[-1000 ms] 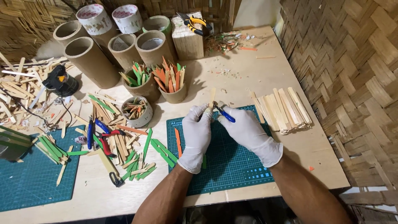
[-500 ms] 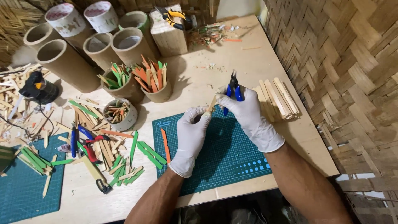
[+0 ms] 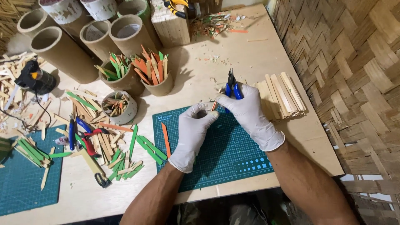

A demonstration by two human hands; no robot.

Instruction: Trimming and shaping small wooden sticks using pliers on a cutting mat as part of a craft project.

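Head view: right hand (image 3: 250,114) clenched around blue-handled cutters (image 3: 231,85), left hand (image 3: 196,125) pinching small wooden stick (image 3: 214,105), both above green cutting mat (image 3: 233,154).

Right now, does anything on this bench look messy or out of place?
Yes. Coloured trimmings lie scattered at the far edge of the table, and loose sticks sprawl beside the green mat instead of standing in the cups.
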